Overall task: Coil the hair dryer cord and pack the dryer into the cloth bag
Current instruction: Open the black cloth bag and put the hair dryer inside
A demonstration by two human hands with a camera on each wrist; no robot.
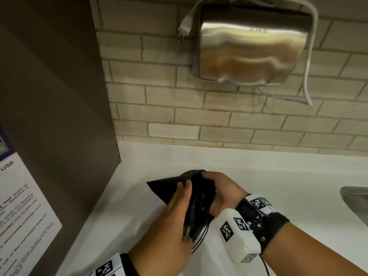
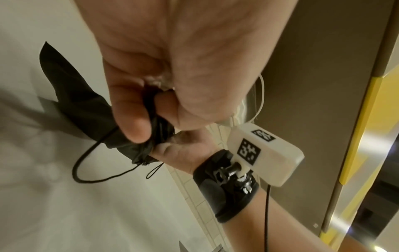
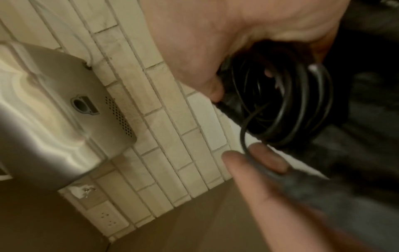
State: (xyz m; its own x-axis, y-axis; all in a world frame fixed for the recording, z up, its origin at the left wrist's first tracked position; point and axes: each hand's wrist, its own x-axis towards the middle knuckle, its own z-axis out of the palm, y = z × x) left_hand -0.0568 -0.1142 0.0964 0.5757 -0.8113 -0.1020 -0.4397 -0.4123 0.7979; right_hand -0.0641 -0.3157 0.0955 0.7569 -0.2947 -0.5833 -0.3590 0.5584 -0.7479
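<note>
Left hand [image 1: 175, 208] pinches cloth bag [image 1: 169, 186] mouth; right hand [image 1: 221, 192] grips coiled cord [image 3: 287, 105] inside; brown partition [image 1: 59, 116] near left, white tabletop [image 1: 258, 172] open right.

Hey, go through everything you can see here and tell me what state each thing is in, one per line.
Cloth bag: on the counter, mouth held open.
Cord: coiled, at the bag's mouth.
Left hand: grips the bag's edge.
Right hand: holds the coiled cord.
Drawstring: loose, not pulled tight.
Hand dryer: on the wall, unplugged.

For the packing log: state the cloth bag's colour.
Plain black, no pattern. The cloth bag shows best in the head view, on the white counter.
</note>
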